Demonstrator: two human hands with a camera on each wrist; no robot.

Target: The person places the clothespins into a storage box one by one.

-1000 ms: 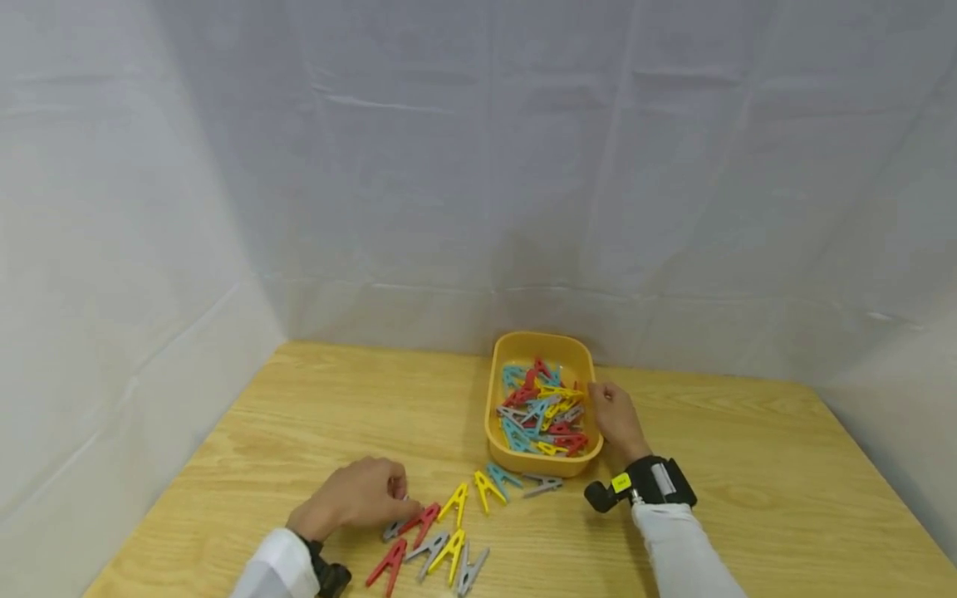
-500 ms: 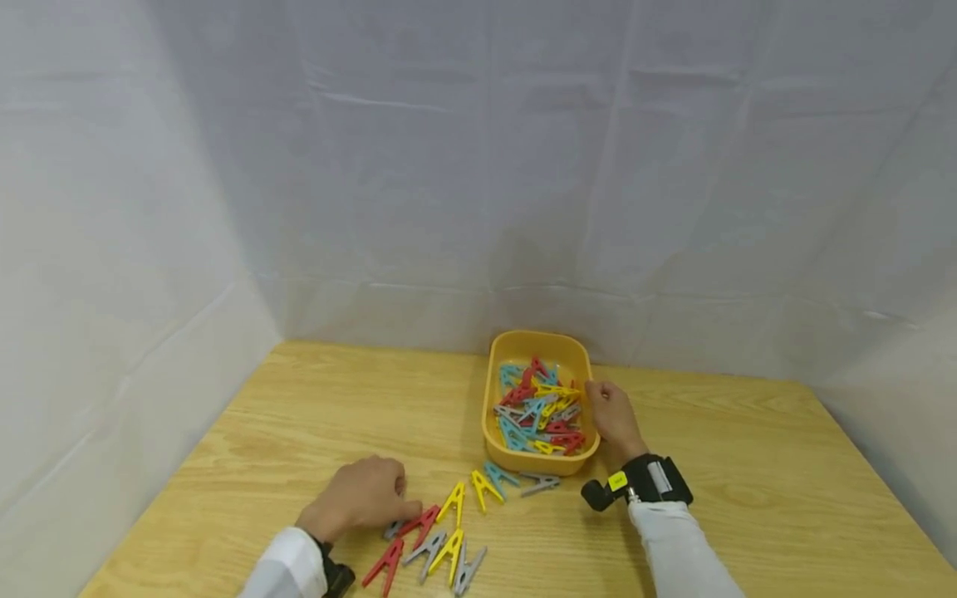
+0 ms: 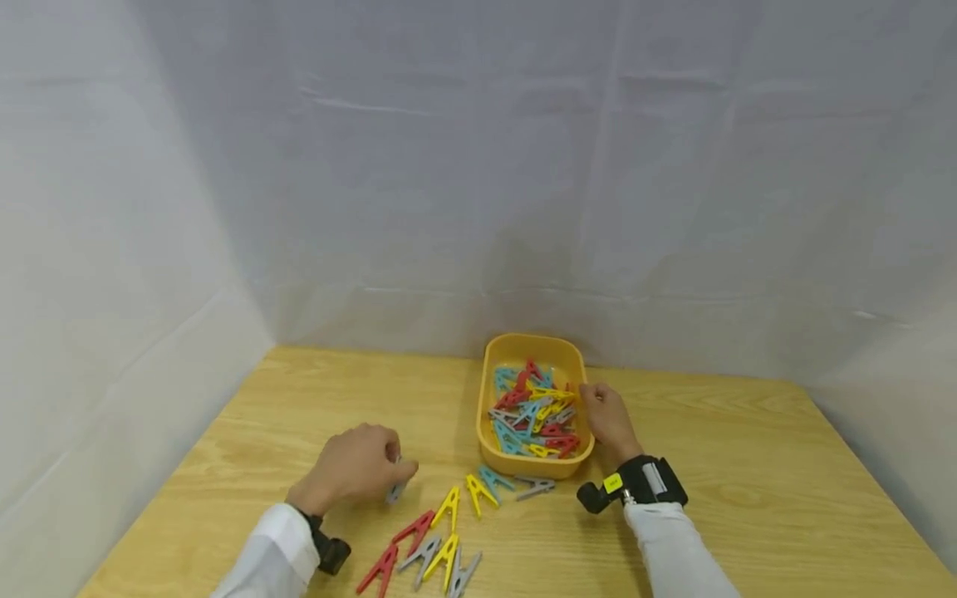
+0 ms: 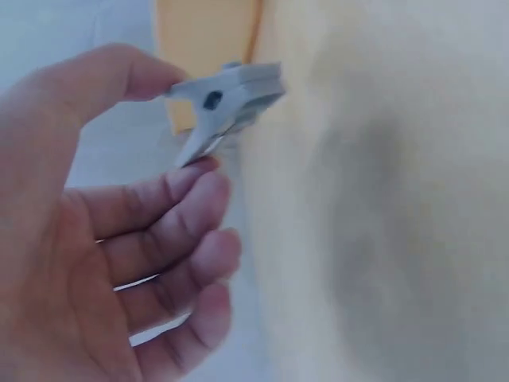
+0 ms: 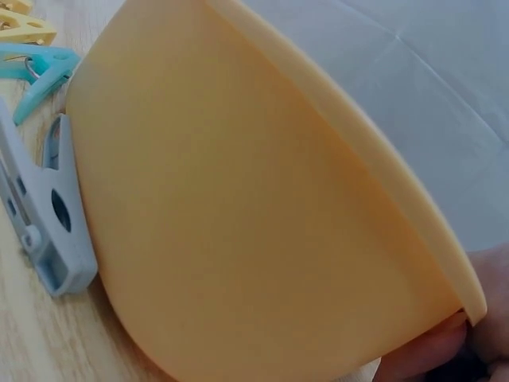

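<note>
Left hand point(image 3: 357, 465) pinching grey clothespin point(image 4: 227, 102), thumb on top, fingers under; mostly hidden in head view. Right hand point(image 3: 607, 418) curled round yellow tub point(image 3: 493, 370) rim, 3 o'clock side, fingertips hidden. Loose pins point(image 3: 441, 540) on tabletop point(image 3: 748, 498), 5 o'clock of left hand.

Grey clothespin point(image 4: 227, 99), yellow tub point(image 3: 532, 346)

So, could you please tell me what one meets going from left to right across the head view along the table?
Left hand pinching a grey clothespin → loose clothespins → yellow tub → right hand.
</note>
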